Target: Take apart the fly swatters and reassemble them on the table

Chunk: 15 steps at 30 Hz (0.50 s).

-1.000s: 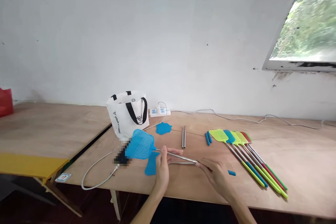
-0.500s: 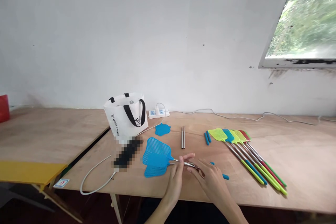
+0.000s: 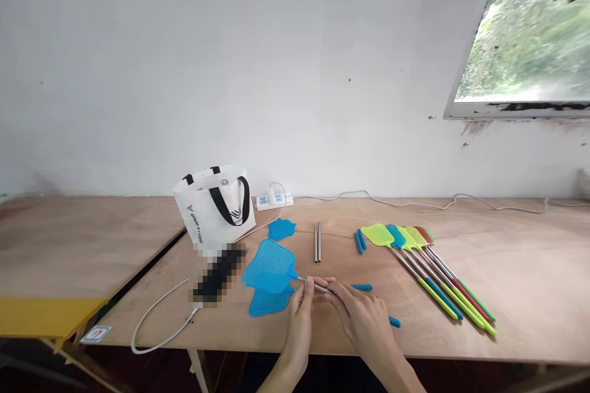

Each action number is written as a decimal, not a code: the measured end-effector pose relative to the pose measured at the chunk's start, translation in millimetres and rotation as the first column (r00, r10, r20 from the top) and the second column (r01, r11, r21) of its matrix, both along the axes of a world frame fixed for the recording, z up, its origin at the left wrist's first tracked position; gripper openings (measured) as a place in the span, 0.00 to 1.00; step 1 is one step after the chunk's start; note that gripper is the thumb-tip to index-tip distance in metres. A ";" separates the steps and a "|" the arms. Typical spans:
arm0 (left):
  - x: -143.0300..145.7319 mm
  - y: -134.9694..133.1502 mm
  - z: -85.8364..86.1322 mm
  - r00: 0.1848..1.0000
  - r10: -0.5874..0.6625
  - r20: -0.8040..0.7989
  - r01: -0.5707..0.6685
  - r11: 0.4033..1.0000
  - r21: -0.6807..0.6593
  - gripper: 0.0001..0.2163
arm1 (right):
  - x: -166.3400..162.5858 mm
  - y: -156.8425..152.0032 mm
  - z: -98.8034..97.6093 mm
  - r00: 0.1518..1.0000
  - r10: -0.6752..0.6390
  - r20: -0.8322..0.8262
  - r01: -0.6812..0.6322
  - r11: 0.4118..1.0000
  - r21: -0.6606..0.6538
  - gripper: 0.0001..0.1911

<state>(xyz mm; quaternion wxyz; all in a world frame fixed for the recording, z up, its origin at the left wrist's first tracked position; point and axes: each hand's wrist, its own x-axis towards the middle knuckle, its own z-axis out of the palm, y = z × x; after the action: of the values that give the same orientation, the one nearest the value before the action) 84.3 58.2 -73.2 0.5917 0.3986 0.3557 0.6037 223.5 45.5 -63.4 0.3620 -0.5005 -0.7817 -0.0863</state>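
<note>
A blue fly swatter head on a thin metal rod is held just above the plywood table. My left hand pinches the rod close to the head. My right hand grips the same rod further right, fingers closed over it. Another blue swatter head lies flat under the first. A blue handle sleeve lies just beyond my right hand, and a second one lies to its right.
A row of finished swatters in green, blue and red lies at the right. Two bare metal rods, two blue sleeves, a blue head, a white tote bag, a power strip and a white cable sit nearby.
The swatter has slid right and come down towards the table. My hands have drawn closer together along the rod. The view has shifted slightly to the right.
</note>
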 end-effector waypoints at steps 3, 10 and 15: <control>-5.8 8.6 0.8 0.987 0.088 0.132 -0.081 0.995 -0.058 0.22 | 6.5 7.0 -5.5 0.998 -0.035 0.047 0.034 0.999 0.033 0.21; -82.1 46.1 27.9 0.902 0.337 0.269 -0.361 0.931 0.044 0.25 | 89.1 38.3 -8.0 0.998 -0.033 0.062 0.034 0.999 -0.015 0.21; -124.9 50.4 45.3 0.856 0.443 0.269 -0.488 0.862 0.134 0.25 | 157.0 51.3 -18.8 0.999 -0.046 0.010 0.045 0.999 0.023 0.19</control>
<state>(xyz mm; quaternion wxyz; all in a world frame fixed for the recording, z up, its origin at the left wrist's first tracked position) -40.6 108.6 -27.9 0.4216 0.2848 0.3095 0.8033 380.5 96.8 -82.3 0.3614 -0.5136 -0.7709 -0.1060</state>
